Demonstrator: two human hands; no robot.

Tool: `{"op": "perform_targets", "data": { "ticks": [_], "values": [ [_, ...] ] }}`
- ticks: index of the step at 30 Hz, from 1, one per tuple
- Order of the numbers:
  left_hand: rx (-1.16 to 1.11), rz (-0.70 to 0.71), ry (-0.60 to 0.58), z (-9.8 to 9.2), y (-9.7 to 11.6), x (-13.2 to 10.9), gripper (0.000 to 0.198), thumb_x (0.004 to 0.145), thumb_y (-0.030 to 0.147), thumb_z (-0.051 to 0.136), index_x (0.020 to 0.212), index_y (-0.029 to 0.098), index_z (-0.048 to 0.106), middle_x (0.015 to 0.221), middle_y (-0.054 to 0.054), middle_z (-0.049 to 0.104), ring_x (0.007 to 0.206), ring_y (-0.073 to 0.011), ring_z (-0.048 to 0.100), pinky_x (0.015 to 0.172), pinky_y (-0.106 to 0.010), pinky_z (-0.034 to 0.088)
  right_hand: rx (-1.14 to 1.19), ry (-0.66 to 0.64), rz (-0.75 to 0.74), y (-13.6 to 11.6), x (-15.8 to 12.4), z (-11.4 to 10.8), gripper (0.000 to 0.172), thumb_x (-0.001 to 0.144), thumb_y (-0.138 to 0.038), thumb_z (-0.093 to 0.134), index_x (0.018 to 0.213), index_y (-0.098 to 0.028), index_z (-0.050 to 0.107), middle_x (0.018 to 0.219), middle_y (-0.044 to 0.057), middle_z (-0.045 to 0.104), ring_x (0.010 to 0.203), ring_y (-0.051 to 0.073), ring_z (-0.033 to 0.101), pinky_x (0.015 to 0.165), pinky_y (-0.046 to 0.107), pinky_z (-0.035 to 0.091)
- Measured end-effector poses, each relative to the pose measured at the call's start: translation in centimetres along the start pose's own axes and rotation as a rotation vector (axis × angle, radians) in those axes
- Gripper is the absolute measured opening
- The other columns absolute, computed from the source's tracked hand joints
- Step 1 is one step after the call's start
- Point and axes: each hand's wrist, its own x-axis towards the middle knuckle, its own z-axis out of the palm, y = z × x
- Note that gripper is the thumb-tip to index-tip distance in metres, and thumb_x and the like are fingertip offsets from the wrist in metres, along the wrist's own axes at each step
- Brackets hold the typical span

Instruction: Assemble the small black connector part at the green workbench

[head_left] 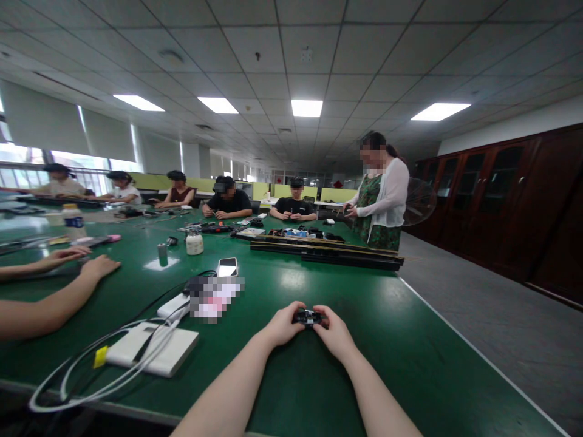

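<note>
At a green counter (387,346), a small dark device (310,318) sits between a person's left hand (285,326) and right hand (337,332). The left fingers (297,306) curl narrowly around its 9 o'clock end, thumb on the near side; the right fingers (322,310) pinch the 3 o'clock end in a similarly close grip. The device's long axis runs from 9 to 3 o'clock, crosswise to the person, its ends pointing toward the two palms; at this size it is hard to tell which end is the front, or whether it touches the counter. From the device, a white box (167,353) lies between 8 and 9 o'clock, a phone (228,267) at 10, and long black rails (353,263) toward 1. Between 9 and 10 o'clock, a co-worker's hands (99,267) rest over the same counter, while a standing person in a white cardigan (392,193) appears at 1 o'clock, beyond the rails.
</note>
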Motion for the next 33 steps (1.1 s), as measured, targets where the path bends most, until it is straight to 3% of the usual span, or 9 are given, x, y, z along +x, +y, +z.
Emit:
{"op": "perform_targets", "data": {
  "ticks": [33],
  "values": [
    [0.029, -0.011, 0.012, -0.08, 0.26, 0.01, 0.046, 0.068, 0.013, 0.063, 0.113, 0.021, 0.051, 0.109, -0.005, 0.063, 0.099, -0.0207, 0.059, 0.088, -0.03, 0.045, -0.008, -0.019, 0.031, -0.46, 0.0, -0.06, 0.038, 0.065, -0.014, 0.055, 0.102, -0.021, 0.058, 0.105, 0.005, 0.064, 0.087, 0.017, 0.063, 0.085, 0.033, 0.048]
  ]
}}
